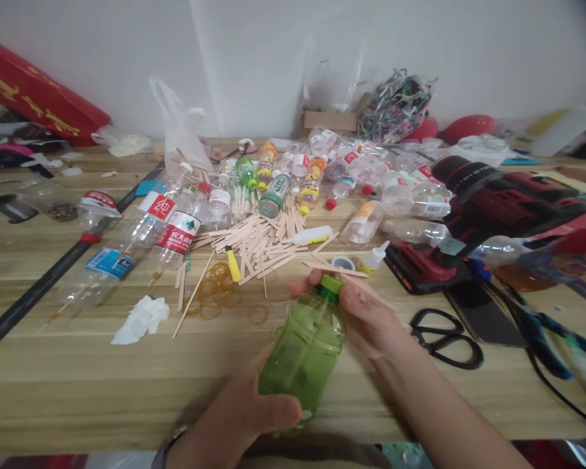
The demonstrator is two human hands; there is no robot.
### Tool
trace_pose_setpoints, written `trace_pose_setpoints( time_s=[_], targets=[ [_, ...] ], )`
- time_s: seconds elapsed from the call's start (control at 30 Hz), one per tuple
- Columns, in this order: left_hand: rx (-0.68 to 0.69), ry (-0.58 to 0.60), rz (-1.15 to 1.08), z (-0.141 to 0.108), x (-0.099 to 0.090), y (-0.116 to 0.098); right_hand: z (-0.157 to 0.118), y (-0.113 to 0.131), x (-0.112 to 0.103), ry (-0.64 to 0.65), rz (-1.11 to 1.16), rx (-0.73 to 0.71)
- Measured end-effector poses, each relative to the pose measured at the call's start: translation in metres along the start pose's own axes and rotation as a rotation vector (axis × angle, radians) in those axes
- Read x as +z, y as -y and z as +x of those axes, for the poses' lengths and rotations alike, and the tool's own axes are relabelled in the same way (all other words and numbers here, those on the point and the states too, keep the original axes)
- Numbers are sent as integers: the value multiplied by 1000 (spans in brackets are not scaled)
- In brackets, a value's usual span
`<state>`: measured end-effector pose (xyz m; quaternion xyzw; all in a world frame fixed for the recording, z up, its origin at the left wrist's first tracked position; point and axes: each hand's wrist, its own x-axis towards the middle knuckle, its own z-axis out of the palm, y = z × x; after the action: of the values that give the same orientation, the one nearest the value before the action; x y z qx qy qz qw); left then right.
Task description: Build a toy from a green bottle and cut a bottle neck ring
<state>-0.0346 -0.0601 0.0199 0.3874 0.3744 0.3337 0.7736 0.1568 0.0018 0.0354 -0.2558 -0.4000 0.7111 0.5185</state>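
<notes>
A green plastic bottle [303, 358] with a green cap is held tilted over the near part of the table, its cap end pointing away from me. My left hand [258, 397] wraps round the lower body, the thumb lying across its side. At the neck and cap, my right hand [366, 312] has its fingers closed round the bottle's top. Something thin shows inside the bottle below the cap. Rubber bands [217, 286] and a heap of flat wooden sticks [258, 244] lie just beyond the hands.
Several empty bottles [176, 234] lie left and across the back. A cordless drill [469, 221], black scissors [444, 339], a phone [486, 316] and pliers [547, 339] are on the right. Crumpled tissue [140, 319] and a yellow-handled tool [233, 266] lie left of centre.
</notes>
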Motion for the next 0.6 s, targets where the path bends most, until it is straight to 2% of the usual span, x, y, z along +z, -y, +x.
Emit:
trace_pose_setpoints(
  time_s=[0.07, 0.1, 0.2, 0.23, 0.27, 0.3, 0.37, 0.43, 0.47, 0.53, 0.6],
  targets=[
    [24, 13, 56, 2, -3, 4, 1, -3, 2, -52, -21, -14],
    [27, -17, 113, 2, -5, 6, 2, -4, 4, -89, -37, -23],
    [49, -264, 335, 3, -10, 13, 3, -8, 12, -202, -83, -53],
    [57, -319, 370, 3, -11, 13, 3, -8, 15, -233, -93, -60],
    [60, -321, 367, 3, -12, 13, 2, -7, 17, -253, -100, -63],
    [59, -263, 328, 3, -12, 12, 1, -6, 19, -255, -101, -62],
    [20, -33, 175, 3, -11, 9, 0, -3, 19, -188, -86, -48],
    [-53, 164, 29, 2, -10, 7, -1, 1, 17, -40, -34, -14],
    [-83, 204, -8, 1, -10, 7, 0, 3, 16, 32, -6, 8],
    [-91, 182, 23, 1, -9, 8, 1, 4, 16, 79, 21, 23],
    [-34, 37, 181, 3, -8, 11, 3, 2, 19, -27, -9, 18]
  ],
)
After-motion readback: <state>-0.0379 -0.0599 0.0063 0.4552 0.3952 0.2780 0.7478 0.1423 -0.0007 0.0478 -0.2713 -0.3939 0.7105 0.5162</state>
